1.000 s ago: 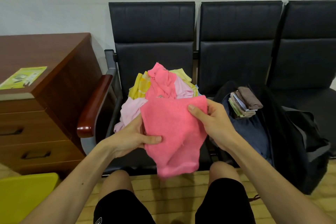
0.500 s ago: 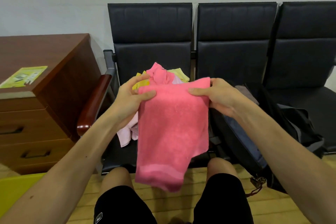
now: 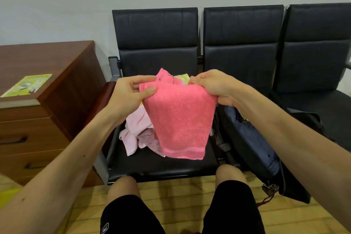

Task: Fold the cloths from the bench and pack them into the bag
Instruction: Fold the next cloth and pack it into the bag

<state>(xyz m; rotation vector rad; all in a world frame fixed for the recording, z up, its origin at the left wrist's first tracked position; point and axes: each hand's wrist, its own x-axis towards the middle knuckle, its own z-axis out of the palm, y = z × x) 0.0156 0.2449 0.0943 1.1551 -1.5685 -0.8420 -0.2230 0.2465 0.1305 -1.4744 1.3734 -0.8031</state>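
Cloth [image 3: 180,119] is up, bright pink, hanging in the air in front of the bench's [image 3: 155,30] left seat, and I have it by the top edge. My left hand [image 3: 131,93] is clamped on the top left corner, thumb flat on the front face, fingers curled behind. My right hand [image 3: 214,85] pinches the top right corner, fingers bunched over the edge. The hands are apart, the top edge is drawn between them, and the cloth drops straight down with its hem band lowest, just above the front of that seat.

On the same seat, behind the cloth, sits the pile [image 3: 136,129]: pale pink pieces and a speckled one low down, with yellow and more pink peeking out between my hands. The bag [image 3: 254,138], dark and open, leans on the bench's middle seat with blue fabric showing inside; my right forearm crosses over it. Left of the bench stands a brown cabinet [image 3: 57,74] with a green leaflet [image 3: 28,84] on top. My knees are right at the bench's front edge.
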